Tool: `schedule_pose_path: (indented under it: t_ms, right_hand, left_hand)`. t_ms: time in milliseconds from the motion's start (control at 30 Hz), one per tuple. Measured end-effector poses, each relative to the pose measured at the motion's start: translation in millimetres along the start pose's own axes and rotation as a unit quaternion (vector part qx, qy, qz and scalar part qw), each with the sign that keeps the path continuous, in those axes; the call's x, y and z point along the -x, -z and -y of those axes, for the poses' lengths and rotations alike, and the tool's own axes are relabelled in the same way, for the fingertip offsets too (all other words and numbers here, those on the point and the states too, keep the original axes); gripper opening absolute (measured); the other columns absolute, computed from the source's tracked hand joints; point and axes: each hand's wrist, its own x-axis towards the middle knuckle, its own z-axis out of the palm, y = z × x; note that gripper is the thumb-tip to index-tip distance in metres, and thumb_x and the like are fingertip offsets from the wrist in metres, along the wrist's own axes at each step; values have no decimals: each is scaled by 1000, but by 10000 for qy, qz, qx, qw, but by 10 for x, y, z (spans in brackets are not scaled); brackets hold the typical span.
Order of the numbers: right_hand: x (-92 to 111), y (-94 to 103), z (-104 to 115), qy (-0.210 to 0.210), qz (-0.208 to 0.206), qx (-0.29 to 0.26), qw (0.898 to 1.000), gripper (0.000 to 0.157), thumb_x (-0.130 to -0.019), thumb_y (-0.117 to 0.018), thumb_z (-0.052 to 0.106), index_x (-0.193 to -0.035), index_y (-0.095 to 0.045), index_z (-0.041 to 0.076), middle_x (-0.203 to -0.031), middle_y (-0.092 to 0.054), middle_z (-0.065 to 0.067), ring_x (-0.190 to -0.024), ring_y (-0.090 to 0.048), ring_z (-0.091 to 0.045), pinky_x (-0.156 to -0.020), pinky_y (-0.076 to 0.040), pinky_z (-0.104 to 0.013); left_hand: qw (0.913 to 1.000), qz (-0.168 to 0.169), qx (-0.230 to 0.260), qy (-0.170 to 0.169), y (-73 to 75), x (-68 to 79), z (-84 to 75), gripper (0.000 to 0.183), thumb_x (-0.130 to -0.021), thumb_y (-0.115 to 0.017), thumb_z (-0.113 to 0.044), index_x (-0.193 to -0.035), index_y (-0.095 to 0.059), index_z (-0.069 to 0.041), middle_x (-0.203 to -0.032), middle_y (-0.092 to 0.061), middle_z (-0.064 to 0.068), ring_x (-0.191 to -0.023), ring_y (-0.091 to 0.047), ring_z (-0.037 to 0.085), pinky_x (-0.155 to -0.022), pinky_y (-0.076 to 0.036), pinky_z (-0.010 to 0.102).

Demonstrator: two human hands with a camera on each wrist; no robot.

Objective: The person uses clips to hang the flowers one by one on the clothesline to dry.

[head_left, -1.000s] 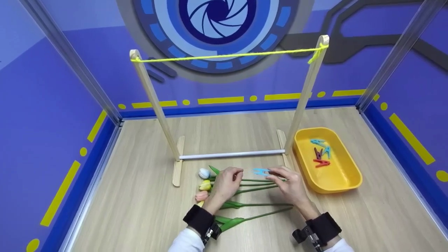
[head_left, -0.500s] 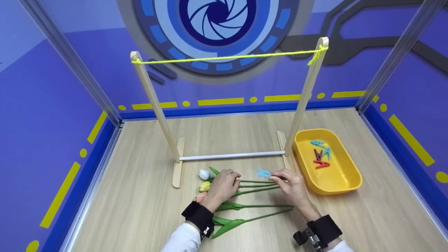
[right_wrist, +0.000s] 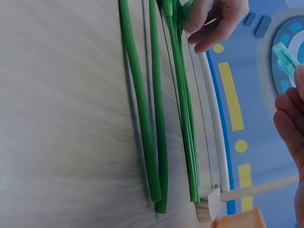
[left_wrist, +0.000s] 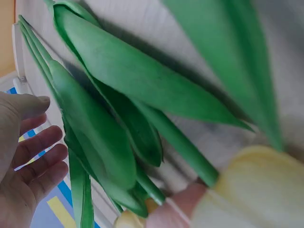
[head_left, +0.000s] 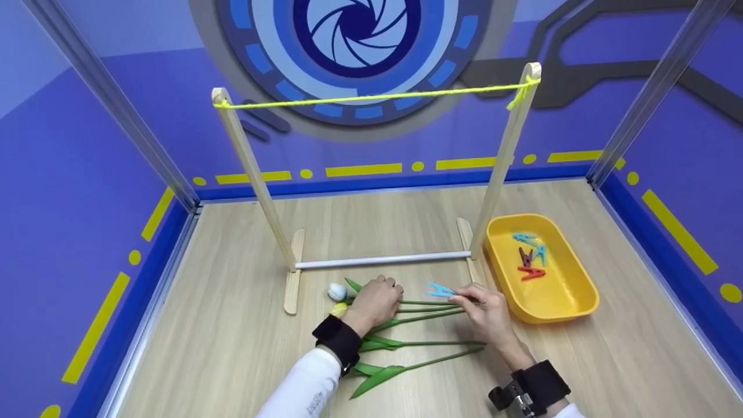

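Observation:
Artificial tulips lie side by side on the wooden table, heads to the left and green stems (head_left: 429, 344) to the right. The pale blue-white tulip head (head_left: 336, 292) is farthest back, with a yellow tulip head (head_left: 338, 309) beside it. My left hand (head_left: 376, 302) is over the leaves of the back tulips; its fingers are loosely bent with nothing between them in the left wrist view. Between right thumb and fingers, my right hand (head_left: 486, 312) pinches a light blue clothespin (head_left: 440, 289) above the stem ends. My left forearm hides the front tulip heads.
Behind the tulips stands a wooden frame with two posts (head_left: 255, 174), a yellow string (head_left: 371, 97) tied across the top and a white bar (head_left: 383, 260) low down. At right, a yellow tub (head_left: 560, 302) holds several clothespins (head_left: 531, 273).
My left hand has moved slightly forward over the back tulips, and its forearm now covers the pink head. The clothespin in my right hand has shifted slightly right and nearer me.

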Motion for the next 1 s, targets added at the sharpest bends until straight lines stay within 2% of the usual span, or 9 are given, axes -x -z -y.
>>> schedule_pose_path:
  t_ms: [167, 367, 500, 733, 900, 1000]
  right_hand:
    - [16, 2, -24, 43, 2, 5, 10000, 24, -62, -80, -18, -77, -74, -1, -68, -70, -10, -63, -62, -4, -61, -47, -9]
    - [-24, 20, 90, 76, -38, 12, 10000, 23, -62, -80, -19, -78, -73, -4, -68, -70, -11, -62, -63, -5, -60, -49, -9]
    - [-27, 20, 127, 91, -67, 13, 9999, 24, -61, -80, -20, -78, -73, -4, -68, -70, -12, -62, -64, -7, -61, -49, -9]
    - [-13, 10, 104, 71, -82, -72, 9999, 24, -61, -79, -20, -78, -73, -5, -69, -71, -13, -64, -63, -1, -60, -49, -9]
    - [-7, 29, 105, 5, 25, -164, 9999, 23, -64, -78, -21, -80, -73, -6, -70, -71, -15, -64, -66, -5, -61, -51, -10]
    - [40, 20, -10, -44, 69, -243, 9997, 24, -65, -78, -20, -83, -75, -4, -70, -71, -14, -64, -66, -4, -60, -50, -10]
  left_hand:
    - [9994, 321, -147, 65, -28, -49, -41, 10, -92, -65, -19, -88, -70, -12, -90, -65, 5, -79, -61, 21, -68, -55, 30]
    - [9972, 560, -496, -6, -23, -91, -104, 8, -91, -70, -20, -90, -68, -13, -92, -63, 5, -77, -61, 20, -67, -55, 28]
    - [9961, 502, -720, -41, -37, -97, -144, 7, -90, -71, -20, -88, -68, -14, -88, -63, 4, -73, -62, 19, -64, -54, 26]
    - [9965, 229, -797, -89, -76, -103, -183, 14, -90, -66, -9, -79, -70, -15, -79, -64, 1, -70, -61, 17, -63, -53, 25]
    - [9981, 245, -564, 2, -74, -97, -144, 11, -91, -65, -7, -83, -69, -14, -82, -64, 3, -72, -61, 18, -65, -54, 26]
    - [9995, 50, -305, 85, -95, -87, -99, 10, -88, -67, -5, -82, -70, -12, -84, -63, 4, -73, -61, 19, -65, -54, 27]
